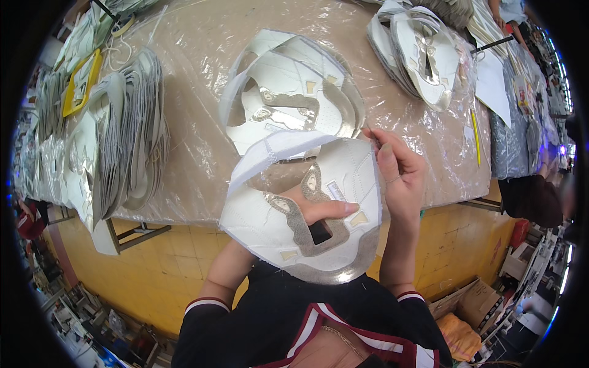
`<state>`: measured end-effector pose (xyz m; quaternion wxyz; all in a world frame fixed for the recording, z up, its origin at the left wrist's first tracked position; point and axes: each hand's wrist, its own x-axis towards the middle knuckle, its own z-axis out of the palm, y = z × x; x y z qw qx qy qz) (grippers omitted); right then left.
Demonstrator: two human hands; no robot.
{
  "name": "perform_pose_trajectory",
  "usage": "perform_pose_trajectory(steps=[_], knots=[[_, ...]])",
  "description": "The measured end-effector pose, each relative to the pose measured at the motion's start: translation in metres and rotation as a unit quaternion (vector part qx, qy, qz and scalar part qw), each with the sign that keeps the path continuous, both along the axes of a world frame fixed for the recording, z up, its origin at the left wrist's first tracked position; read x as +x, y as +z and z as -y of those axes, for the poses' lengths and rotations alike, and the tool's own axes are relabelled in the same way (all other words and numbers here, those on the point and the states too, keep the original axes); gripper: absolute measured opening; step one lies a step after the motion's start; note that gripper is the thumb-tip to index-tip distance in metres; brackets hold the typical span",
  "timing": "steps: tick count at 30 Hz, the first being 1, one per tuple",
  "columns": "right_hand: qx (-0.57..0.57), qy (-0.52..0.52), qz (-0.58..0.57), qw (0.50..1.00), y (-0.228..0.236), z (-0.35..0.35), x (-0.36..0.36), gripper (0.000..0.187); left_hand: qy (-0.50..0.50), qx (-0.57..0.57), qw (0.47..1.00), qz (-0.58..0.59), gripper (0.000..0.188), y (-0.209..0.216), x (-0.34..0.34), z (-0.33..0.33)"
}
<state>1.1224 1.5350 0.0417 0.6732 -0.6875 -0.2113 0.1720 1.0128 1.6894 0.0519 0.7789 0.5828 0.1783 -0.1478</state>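
A white and grey shoe upper (356, 184) with metallic silver trim is held up in front of my body. My left hand (316, 207) grips it from beneath, the thumb coming through the central opening and lying on the white face. At the upper right edge, my right hand (402, 168) is closed in a pinch; what sits between its fingertips is too small to make out. Just beyond lies a small stack of similar uppers (288, 80) on the plastic-covered table (190, 92), partly overlapped by the held one.
Many stacked uppers (123, 135) stand along the table's left side, near a yellow tray (83, 83). Another pile (423, 55) lies at the far right. A yellow pencil-like stick (476, 138) rests by the right edge. Cardboard boxes (472, 303) stand on the yellow floor (165, 245).
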Motion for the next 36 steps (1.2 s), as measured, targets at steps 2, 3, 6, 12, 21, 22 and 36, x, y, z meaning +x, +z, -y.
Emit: perform_pose_trajectory(steps=[2,3,6,12,21,22,36], knots=[[0.03,-0.026,-0.047,0.998,-0.002,-0.005,-0.004,0.022,0.012,0.052,0.998,0.031,0.065,-0.008,-0.001,0.002],[0.031,-0.029,-0.061,0.997,-0.003,-0.006,-0.005,0.019,0.019,0.078,0.996,0.046,0.066,-0.013,-0.002,0.002],[-0.015,-0.002,-0.066,0.998,-0.004,0.0,-0.008,0.013,0.023,0.111,0.991,0.072,0.066,-0.027,-0.004,0.004],[-0.057,-0.067,0.039,0.995,-0.01,-0.002,0.0,0.016,0.127,0.082,0.988,-0.023,0.069,-0.039,0.0,0.008],[-0.264,0.05,0.326,0.906,-0.006,-0.005,-0.007,0.034,0.101,0.119,0.982,-0.104,0.061,-0.032,0.008,0.004],[-0.248,0.062,0.331,0.908,-0.009,-0.005,-0.006,0.033,0.11,0.106,0.982,-0.109,0.06,-0.033,0.008,0.005],[-0.234,-0.034,0.123,0.964,-0.041,0.004,-0.007,0.019,0.163,0.325,0.93,0.044,0.059,-0.061,-0.042,-0.035]])
